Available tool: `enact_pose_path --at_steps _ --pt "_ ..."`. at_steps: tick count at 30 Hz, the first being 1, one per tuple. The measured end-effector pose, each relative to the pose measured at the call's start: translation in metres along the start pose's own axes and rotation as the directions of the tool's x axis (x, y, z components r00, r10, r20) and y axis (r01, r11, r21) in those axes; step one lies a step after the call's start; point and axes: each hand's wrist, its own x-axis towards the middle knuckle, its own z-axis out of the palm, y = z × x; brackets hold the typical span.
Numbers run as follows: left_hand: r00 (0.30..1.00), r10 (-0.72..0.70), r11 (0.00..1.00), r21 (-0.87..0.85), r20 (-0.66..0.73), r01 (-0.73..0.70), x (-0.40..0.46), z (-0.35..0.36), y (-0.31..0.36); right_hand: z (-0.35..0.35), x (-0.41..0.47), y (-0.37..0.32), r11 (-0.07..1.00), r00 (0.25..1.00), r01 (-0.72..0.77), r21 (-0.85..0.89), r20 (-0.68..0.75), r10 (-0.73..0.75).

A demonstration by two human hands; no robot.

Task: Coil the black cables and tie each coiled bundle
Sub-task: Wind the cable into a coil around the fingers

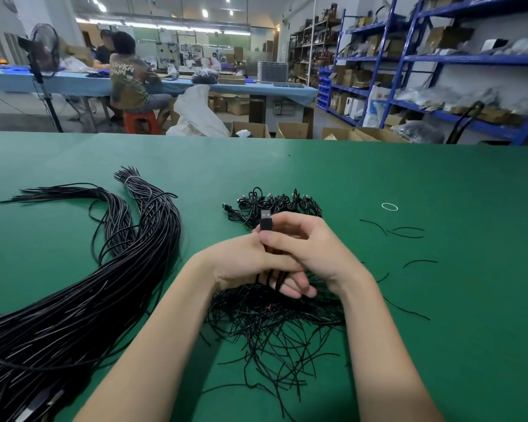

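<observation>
Both bare arms reach forward and the two hands meet in the middle, pressed close together. The left hand (pixel 247 263) sits lower, with its thumb laid across and its fingers (pixel 290 286) curled underneath — they poke out below the other hand. The right hand (pixel 310 245) sits on top, fingers bent over and closed — thumb pointing left.

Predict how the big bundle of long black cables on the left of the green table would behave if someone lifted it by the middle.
The long cable bundle would probably sag at both ends, since it already lies in a curve. It is likely heavy, given how many strands it holds. Its far end might stay together, as a pale band wraps it; the loose strands could slide apart.
</observation>
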Motion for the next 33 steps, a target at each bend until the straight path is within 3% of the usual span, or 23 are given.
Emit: enact_pose_path --at_steps 4,10,14,16,19,24,28,33 --pt "0.996 0.056 0.997 -0.046 -0.066 -0.059 -0.002 -0.007 0.004 -0.005 0.003 0.003 0.987 0.992 -0.041 0.156 -0.111 0.059" --pt "0.980 0.084 0.992 -0.079 -0.180 -0.099 0.008 -0.004 0.000 -0.004 0.014 0.013 0.999 0.950 -0.011 0.037 -0.312 0.022" --pt "0.964 0.091 0.994 0.076 -0.249 -0.074 0.011 0.000 0.002 -0.002 0.019 0.013 0.997 0.913 0.065 -0.047 -0.401 -0.078" --pt "0.973 0.048 0.996 0.079 -0.225 -0.031 0.011 0.001 0.002 -0.001 0.020 0.012 0.994 0.898 0.089 -0.065 -0.427 -0.108" --pt "0.988 -0.068 0.997 -0.049 -0.135 0.062 0.009 0.010 0.002 0.002 0.021 0.014 0.976 0.845 0.141 -0.165 -0.494 -0.206" --pt "0.992 -0.105 0.994 -0.019 -0.068 0.104 0.009 0.014 0.000 0.000 0.017 0.014 0.934 0.796 0.215 -0.287 -0.502 -0.338" --pt "0.995 -0.071 0.993 -0.097 -0.069 0.064 0.010 0.015 0.000 -0.001 0.019 0.017 0.948 0.781 0.176 -0.265 -0.549 -0.298" --pt "0.994 -0.101 0.992 -0.076 0.035 0.103 0.006 0.014 0.000 0.003 0.019 0.019 0.941 0.761 0.153 -0.303 -0.571 -0.308"
